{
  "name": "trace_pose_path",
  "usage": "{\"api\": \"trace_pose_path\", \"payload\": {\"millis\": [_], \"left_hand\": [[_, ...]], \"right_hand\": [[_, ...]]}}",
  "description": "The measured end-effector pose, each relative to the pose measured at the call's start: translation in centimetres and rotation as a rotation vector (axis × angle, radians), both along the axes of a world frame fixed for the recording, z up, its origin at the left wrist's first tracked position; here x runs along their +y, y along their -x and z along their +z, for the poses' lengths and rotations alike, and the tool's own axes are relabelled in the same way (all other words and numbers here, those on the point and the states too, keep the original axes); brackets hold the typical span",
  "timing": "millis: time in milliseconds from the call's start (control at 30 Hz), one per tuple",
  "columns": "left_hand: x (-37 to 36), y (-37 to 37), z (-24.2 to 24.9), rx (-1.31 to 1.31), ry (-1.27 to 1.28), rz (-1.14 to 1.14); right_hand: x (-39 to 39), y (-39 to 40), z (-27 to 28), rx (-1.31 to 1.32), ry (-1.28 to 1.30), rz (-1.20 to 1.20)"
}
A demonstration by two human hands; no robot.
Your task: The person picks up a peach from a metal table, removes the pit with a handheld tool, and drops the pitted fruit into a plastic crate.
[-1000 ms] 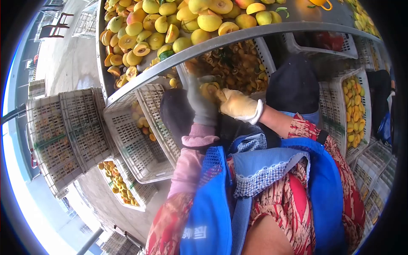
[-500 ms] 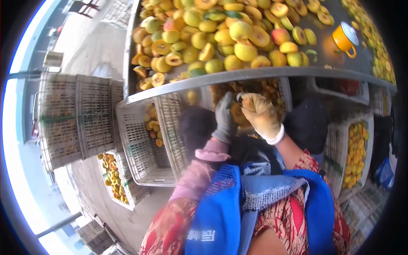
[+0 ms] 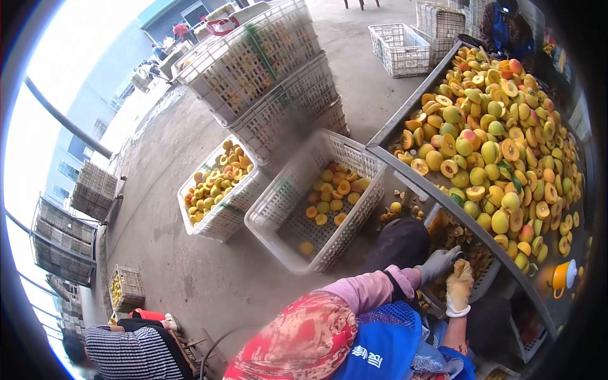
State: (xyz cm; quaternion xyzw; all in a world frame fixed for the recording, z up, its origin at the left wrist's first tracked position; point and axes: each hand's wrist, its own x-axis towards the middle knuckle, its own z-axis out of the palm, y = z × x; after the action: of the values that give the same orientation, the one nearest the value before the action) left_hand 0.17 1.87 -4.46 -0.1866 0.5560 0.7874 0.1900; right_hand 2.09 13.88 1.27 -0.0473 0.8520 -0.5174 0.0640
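My left hand (image 3: 438, 265), in a grey glove, has its fingers curled closed. Whatever it may hold is hidden. Right beside it, my right hand (image 3: 459, 290), in a cream glove, is closed around a small tool with a dark curved metal loop (image 3: 460, 256). Both hands are over a crate of dark scraps (image 3: 465, 237) beneath the table edge. Cut and whole yellow peaches (image 3: 491, 152) are heaped on the metal-edged table (image 3: 437, 193).
An open crate (image 3: 278, 244) holding some peach halves stands left of my knees. Beside it are a full crate (image 3: 231, 218) and a tall crate stack (image 3: 272, 88). An orange mug (image 3: 561, 278) sits on the table. A person in stripes (image 3: 130, 354) is at lower left.
My view has swung left, bringing more floor and crates into sight. The fruit half earlier at my left hand no longer shows. A blurred yellow piece now appears in the open crate.
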Motion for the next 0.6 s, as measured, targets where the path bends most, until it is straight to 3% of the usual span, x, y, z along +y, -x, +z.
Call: {"api": "trace_pose_path", "payload": {"millis": [100,200,333,400,467,533,600], "left_hand": [[0.7,-0.7,-2.6,-0.03,-0.223,0.194],[-0.2,-1.0,-1.5,-0.04,-0.302,0.267],[-0.2,-0.6,-4.3,-0.097,-0.262,0.289],[1.0,0.4,-9.1,0.129,-0.061,0.275],[2.6,1.6,-16.0,0.491,0.308,0.285],[0.7,1.0,-11.2,0.406,0.52,0.267],[-0.7,0.9,-8.8,0.324,0.488,0.28]], "right_hand": [[-0.5,0.0,-0.8,-0.029,0.004,0.084],[-2.0,0.1,0.8,-0.012,-0.021,0.151],[-2.9,1.0,-0.2,-0.104,-0.052,0.153],[-2.7,1.0,-1.4,-0.054,-0.166,0.194],[-3.4,0.3,-1.7,0.005,-0.234,0.166],[-4.2,-0.6,-0.9,0.02,-0.219,0.125],[-5.4,-1.3,0.4,-0.009,-0.116,0.062]]}}
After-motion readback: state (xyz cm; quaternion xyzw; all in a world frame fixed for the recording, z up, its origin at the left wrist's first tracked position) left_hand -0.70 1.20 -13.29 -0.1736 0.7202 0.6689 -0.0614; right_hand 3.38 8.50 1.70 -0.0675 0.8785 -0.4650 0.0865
